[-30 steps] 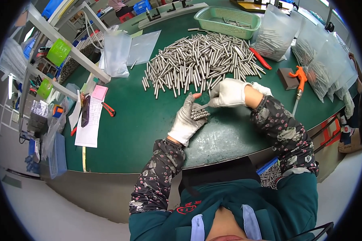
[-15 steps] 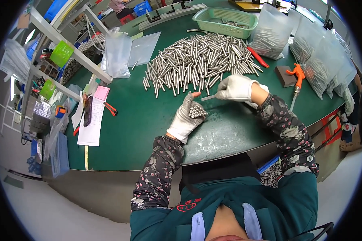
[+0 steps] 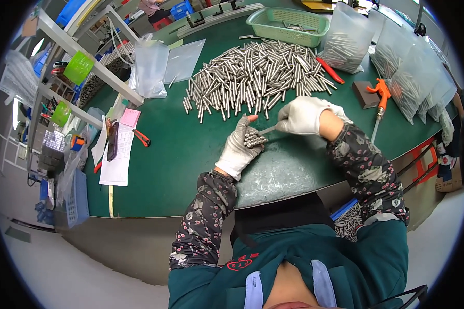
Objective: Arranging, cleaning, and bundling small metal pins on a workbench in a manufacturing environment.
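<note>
My left hand [image 3: 238, 148], in a white glove with a bare fingertip showing, is closed around a bundle of short metal pins [image 3: 252, 139], their round ends facing right. My right hand [image 3: 304, 116], also gloved in white, pinches a slim grey metal strip [image 3: 267, 131]. The strip's left end reaches the upper edge of the bundle; whether it is a tool or another pin I cannot tell. Just beyond both hands spreads a large heap of loose metal pins [image 3: 258, 74] on the green table [image 3: 160, 180].
Right of the heap lie a red-handled tool [image 3: 330, 70], a brown block [image 3: 365, 95] and an orange air gun [image 3: 380, 95]. Behind stand a green basket [image 3: 288, 28] and bags of pins [image 3: 348, 41]. Papers [image 3: 116, 165] and a red cutter [image 3: 142, 138] lie left.
My right hand has lowered the grey strip slightly, from just above the bundle to its upper edge. My left hand still grips the pins in nearly the same place.
</note>
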Demonstrator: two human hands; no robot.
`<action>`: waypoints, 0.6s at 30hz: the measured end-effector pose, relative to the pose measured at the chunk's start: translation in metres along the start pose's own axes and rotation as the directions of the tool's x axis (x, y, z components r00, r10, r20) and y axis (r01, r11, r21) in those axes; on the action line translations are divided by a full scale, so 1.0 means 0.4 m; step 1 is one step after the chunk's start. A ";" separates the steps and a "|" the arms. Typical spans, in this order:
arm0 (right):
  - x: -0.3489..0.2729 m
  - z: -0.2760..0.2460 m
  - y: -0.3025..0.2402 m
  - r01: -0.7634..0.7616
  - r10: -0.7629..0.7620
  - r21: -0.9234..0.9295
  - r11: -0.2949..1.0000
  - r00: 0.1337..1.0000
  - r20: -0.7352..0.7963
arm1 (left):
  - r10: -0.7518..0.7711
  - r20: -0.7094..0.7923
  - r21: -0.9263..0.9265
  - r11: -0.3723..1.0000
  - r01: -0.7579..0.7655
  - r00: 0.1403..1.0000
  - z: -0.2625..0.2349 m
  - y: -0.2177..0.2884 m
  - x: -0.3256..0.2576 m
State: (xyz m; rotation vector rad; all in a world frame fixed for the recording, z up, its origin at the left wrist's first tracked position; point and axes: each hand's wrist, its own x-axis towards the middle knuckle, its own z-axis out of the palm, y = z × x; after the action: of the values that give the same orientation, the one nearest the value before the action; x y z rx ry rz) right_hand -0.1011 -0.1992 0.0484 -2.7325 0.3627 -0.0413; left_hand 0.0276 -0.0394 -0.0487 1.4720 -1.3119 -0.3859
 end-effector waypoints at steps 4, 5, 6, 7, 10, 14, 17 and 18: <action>-0.001 -0.004 -0.027 0.014 -0.015 -0.020 1.000 0.999 -0.052 | -0.065 0.007 -0.008 0.998 0.065 0.998 -0.006 0.011 0.005; -0.002 0.010 -0.039 0.057 -0.054 0.049 0.997 0.996 -0.065 | -0.066 0.008 -0.007 0.998 0.067 0.998 -0.007 0.009 0.002; 0.002 0.031 -0.040 0.059 -0.060 -0.031 0.998 0.998 -0.027 | -0.063 0.010 0.008 0.998 0.063 0.998 -0.006 0.007 0.001; 0.000 0.024 -0.024 0.057 -0.058 -0.032 0.998 0.998 -0.027 | -0.060 0.011 0.023 0.998 0.060 0.998 -0.006 0.006 0.001; -0.011 -0.031 0.004 -0.096 0.097 -0.129 0.987 0.995 -0.001 | -0.053 0.023 -0.046 0.997 0.054 0.998 0.001 0.010 0.005; -0.008 0.021 -0.041 0.020 -0.017 0.071 0.997 0.999 -0.044 | -0.114 0.019 -0.022 0.993 0.114 0.993 -0.008 0.003 0.001; -0.008 0.020 0.000 -0.047 0.047 0.043 0.998 0.999 -0.011 | -0.039 -0.004 0.016 0.999 0.039 0.999 0.004 0.003 0.002; -0.020 0.007 0.001 -0.080 0.080 0.005 0.997 0.996 -0.028 | -0.077 0.008 -0.016 0.997 0.077 0.997 0.004 0.010 0.000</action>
State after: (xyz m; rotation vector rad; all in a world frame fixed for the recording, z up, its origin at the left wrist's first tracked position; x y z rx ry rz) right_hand -0.1087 -0.1963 0.0459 -2.7132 0.4793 -0.0595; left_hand 0.0246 -0.0394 -0.0460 1.5123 -1.2574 -0.4514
